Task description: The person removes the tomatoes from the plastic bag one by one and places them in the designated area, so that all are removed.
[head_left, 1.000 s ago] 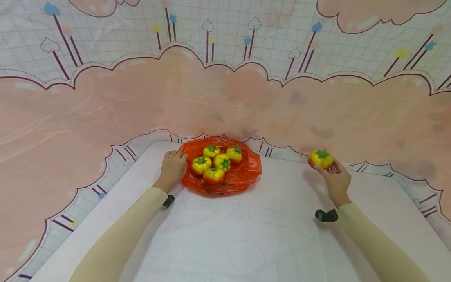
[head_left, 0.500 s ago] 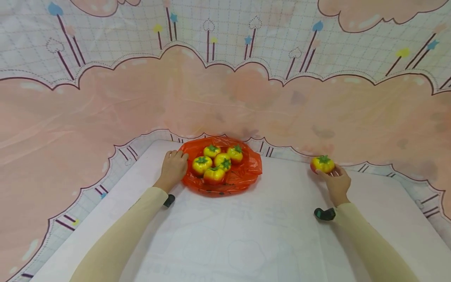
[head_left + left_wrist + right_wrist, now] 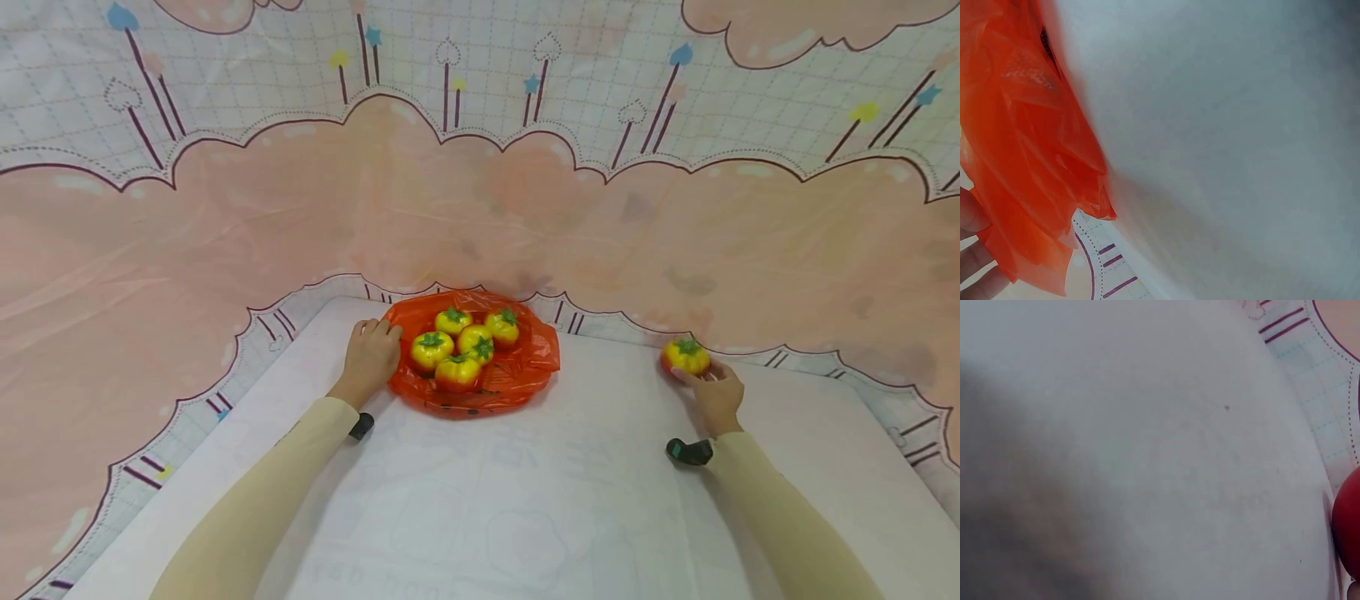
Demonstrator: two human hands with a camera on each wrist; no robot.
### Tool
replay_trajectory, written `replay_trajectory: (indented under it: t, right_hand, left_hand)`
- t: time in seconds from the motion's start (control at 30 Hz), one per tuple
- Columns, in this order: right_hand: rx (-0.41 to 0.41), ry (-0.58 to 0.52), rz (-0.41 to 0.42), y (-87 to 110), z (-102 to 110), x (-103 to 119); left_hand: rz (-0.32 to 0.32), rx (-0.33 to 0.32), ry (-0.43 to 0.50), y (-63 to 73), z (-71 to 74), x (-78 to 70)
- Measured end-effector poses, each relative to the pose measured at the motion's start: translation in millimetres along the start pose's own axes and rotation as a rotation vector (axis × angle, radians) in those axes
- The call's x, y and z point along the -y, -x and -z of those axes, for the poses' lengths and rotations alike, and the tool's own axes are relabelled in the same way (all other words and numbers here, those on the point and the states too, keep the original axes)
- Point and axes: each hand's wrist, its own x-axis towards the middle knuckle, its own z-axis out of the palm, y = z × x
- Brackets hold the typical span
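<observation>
An orange-red plastic bag (image 3: 517, 379) lies spread open near the back of the table. Several yellow-and-red tomatoes (image 3: 432, 352) with green leafy tops are grouped in it. My left hand (image 3: 370, 360) grips the bag's left edge; in the left wrist view its fingertips (image 3: 975, 269) show beside the crumpled bag (image 3: 1022, 137). Well to the right, my right hand (image 3: 718, 395) holds one more tomato (image 3: 682, 358) from its near right side, low over the table's back edge. Only that tomato's red side (image 3: 1349, 525) shows in the right wrist view; whether it touches the table I cannot tell.
A white-covered table (image 3: 525, 500) lies under both arms. Behind it hangs a printed cloth (image 3: 450, 208) with pink clouds, meeting the table's back edge. Dark wrist devices (image 3: 688, 452) stick out from both sleeves.
My right hand has lowered the tomato a little toward the table. The left hand and the bag with its tomatoes have stayed in place.
</observation>
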Motion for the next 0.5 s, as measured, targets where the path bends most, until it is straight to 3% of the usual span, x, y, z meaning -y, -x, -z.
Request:
replay_trajectory:
  t: [0.17, 0.5]
  right_hand:
    - [0.029, -0.038, -0.061, -1.6, 1.6, -1.7]
    - [0.073, -0.074, -0.094, -5.8, 2.8, -2.6]
  left_hand:
    - [-0.013, -0.02, -0.009, 0.3, -1.9, 1.1]
    - [-0.018, -0.019, -0.014, 1.2, -4.0, 2.8]
